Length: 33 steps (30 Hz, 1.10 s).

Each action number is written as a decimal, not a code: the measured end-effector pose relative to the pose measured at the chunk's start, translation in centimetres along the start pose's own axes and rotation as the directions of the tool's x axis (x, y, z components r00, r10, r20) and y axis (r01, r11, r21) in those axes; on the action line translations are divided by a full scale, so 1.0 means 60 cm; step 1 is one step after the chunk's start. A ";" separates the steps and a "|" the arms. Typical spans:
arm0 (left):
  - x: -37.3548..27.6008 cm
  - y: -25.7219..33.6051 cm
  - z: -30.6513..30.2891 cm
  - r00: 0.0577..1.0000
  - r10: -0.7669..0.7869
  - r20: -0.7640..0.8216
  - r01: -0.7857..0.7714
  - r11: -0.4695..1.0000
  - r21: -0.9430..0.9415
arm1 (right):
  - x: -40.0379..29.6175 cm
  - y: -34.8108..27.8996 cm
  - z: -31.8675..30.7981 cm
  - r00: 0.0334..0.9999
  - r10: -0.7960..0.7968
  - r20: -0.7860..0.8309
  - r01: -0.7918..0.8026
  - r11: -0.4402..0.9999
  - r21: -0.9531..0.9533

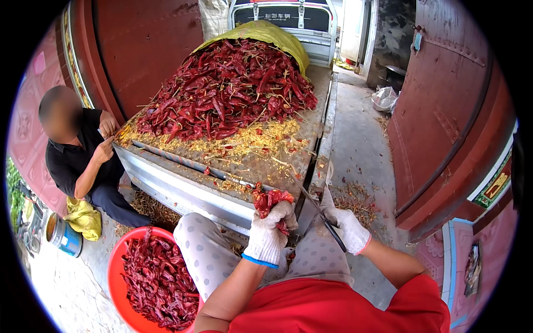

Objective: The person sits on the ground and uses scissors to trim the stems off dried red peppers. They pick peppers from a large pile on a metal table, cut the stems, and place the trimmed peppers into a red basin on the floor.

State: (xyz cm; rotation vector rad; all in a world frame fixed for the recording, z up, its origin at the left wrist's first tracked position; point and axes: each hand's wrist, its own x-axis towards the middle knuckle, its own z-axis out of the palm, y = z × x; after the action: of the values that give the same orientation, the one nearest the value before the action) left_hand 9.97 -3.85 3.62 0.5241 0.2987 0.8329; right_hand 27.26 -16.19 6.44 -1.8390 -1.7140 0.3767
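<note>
My left hand [272, 227], in a white knitted glove with a blue cuff, holds several red chili peppers [266, 202] over the near edge of the truck bed. My right hand [343, 227], gloved too, is closed on the dark handle of a thin metal tool [310, 197]; its rod slants up and left, and its exact kind cannot be told. Beyond my hands a large heap of dried red chili peppers [233, 91] spills from a yellow woven sack [258, 31]. Yellow seeds [266, 135] lie in front of the heap.
A red plastic basin [120, 287] of chilies [160, 279] stands by my left leg. At the bed's left corner a person [83, 154] sits with both hands raised near its edge. Nearby are a blue bucket [66, 237] and a yellow sack [83, 218]. Stems [358, 204] litter the floor at right.
</note>
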 end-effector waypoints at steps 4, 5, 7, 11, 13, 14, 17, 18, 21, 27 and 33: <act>-0.002 -0.005 -0.009 1.000 -0.017 0.018 0.016 0.999 0.043 | 0.039 0.007 -0.009 0.996 0.037 -0.083 -0.061 0.953 -0.297; -0.006 -0.003 -0.008 1.000 -0.014 0.021 0.012 0.996 0.083 | 0.062 0.006 -0.014 0.996 0.040 -0.084 -0.071 0.911 -0.407; -0.017 0.018 -0.011 0.999 -0.005 0.038 0.002 0.997 0.081 | 0.119 -0.001 -0.027 0.996 0.058 -0.065 -0.084 0.832 -0.548; -0.041 0.063 -0.034 0.998 0.068 -0.015 -0.068 0.997 0.030 | 0.227 -0.023 -0.037 0.991 0.100 0.094 -0.010 0.732 -0.681; -0.053 0.095 -0.053 0.990 0.136 -0.027 -0.135 0.990 0.041 | 0.272 -0.040 -0.035 0.970 0.110 0.218 0.075 0.713 -0.697; -0.063 0.117 -0.060 0.980 0.185 -0.072 -0.181 0.982 0.055 | 0.291 -0.046 -0.034 0.954 0.116 0.275 0.116 0.705 -0.699; -0.085 0.185 -0.167 0.864 0.442 -0.241 -0.399 0.893 0.208 | 0.357 -0.045 -0.037 0.956 -0.015 0.292 0.212 0.724 -0.657; -0.101 0.214 -0.207 0.783 0.498 -0.374 -0.394 0.861 0.322 | 0.381 -0.041 -0.035 0.961 -0.070 0.268 0.232 0.731 -0.641; -0.157 0.302 -0.331 0.550 0.743 -0.381 -0.373 0.627 0.684 | 0.477 -0.040 -0.001 0.968 -0.216 0.126 0.246 0.734 -0.633; -0.299 0.401 -0.633 0.171 0.959 -0.226 0.269 0.175 0.947 | 0.624 -0.064 0.073 0.989 -0.014 0.147 0.099 0.799 -0.593; -0.325 0.335 -0.677 0.220 0.859 -0.462 0.784 0.126 0.608 | 0.615 -0.064 0.082 0.955 -0.115 0.274 0.261 0.763 -0.592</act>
State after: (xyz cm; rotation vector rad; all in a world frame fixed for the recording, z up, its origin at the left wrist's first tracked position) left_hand -33.25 5.53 -18.22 1.2990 2.5344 0.7961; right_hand 26.14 20.86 11.64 -2.0893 -2.3697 -0.1045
